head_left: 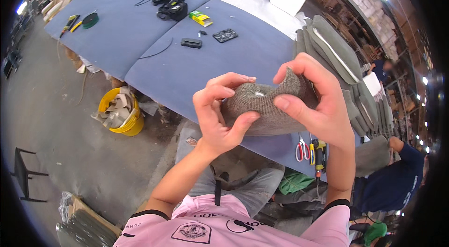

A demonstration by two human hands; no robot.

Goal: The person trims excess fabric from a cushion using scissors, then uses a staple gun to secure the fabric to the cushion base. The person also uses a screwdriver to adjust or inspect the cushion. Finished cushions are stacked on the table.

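Note:
Between my hands, above the near edge of the table, is a grey-brown cushion [269,123] in coarse woven cloth. Its top edge gapes a little, and a small white patch shows inside. My left hand [217,111] grips its left end, with the thumb on the near side and the fingers curled over the top. On the other end, my right hand [322,104] pinches a raised corner flap of the cloth between thumb and fingers. The cushion's underside and far side are hidden.
Scissors [302,150] and a yellow-black hand tool [319,156] lie by my right forearm on the blue-grey table [187,74]. Grey cushions [334,50] are stacked to the right. A yellow bucket [133,123] of scraps stands left. Co-workers are at the far side and right.

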